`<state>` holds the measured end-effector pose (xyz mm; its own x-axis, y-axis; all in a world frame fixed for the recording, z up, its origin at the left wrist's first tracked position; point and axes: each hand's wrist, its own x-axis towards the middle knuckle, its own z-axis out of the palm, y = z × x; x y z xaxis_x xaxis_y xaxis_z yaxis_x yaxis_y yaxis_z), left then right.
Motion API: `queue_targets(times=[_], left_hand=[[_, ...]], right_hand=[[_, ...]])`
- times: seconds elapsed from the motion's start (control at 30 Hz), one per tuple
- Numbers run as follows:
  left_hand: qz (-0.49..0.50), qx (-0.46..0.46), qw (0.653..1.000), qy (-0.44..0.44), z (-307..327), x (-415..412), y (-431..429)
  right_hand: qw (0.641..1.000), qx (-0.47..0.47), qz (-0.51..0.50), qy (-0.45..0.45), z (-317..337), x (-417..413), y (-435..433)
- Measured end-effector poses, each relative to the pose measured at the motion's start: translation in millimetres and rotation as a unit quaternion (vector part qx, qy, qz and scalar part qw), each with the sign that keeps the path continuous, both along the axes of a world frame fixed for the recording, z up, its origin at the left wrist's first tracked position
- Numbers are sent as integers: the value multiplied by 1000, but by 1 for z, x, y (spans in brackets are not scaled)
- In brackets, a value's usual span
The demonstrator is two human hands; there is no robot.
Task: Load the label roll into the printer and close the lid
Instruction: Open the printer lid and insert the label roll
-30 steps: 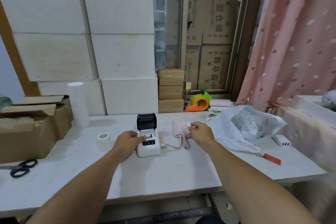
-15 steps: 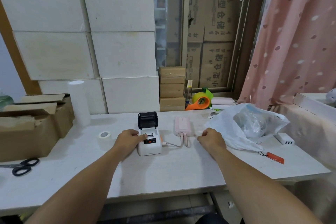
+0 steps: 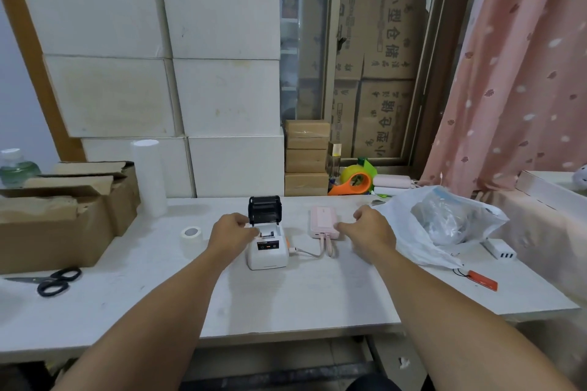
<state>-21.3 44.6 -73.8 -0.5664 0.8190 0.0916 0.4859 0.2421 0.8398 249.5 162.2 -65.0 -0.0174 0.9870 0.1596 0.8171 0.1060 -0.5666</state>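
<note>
A small white label printer [image 3: 267, 251] stands mid-table with its black lid [image 3: 264, 209] tipped up and open; something white shows in the bay. My left hand [image 3: 232, 233] grips the printer's left side, thumb at the top edge. A white label roll [image 3: 191, 233] lies flat on the table, just left of that hand and apart from it. My right hand [image 3: 371, 231] hovers with its fingers loosely apart and nothing in them, right beside a pink power bank [image 3: 323, 221] that is cabled to the printer.
An open cardboard box [image 3: 54, 216] and black scissors [image 3: 54, 283] sit at the left. A white plastic bag [image 3: 444, 225], a white charger [image 3: 501, 250] and an orange tag [image 3: 482, 280] lie at the right. White boxes [image 3: 222, 105] and a tape dispenser [image 3: 355, 181] line the back.
My right hand left the power bank, dropped to the table to its right, then rose and spread its fingers beside the bank. My left hand stayed on the printer.
</note>
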Motion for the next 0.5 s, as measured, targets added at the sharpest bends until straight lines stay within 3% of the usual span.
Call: queue_targets(times=[0.1,0.23,0.37,0.5], left_hand=[[32,19,991,127,13,-14,-13],[71,-23,943,324,20,-52,-41],[71,-62,930,356,10,-91,-65],[44,-84,941,325,0,-100,-70]], right_hand=[[999,32,1,26,10,-15,-5],[997,53,31,43,14,-41,-12],[995,58,64,44,11,-68,-20],[994,54,89,33,5,-87,-24]])
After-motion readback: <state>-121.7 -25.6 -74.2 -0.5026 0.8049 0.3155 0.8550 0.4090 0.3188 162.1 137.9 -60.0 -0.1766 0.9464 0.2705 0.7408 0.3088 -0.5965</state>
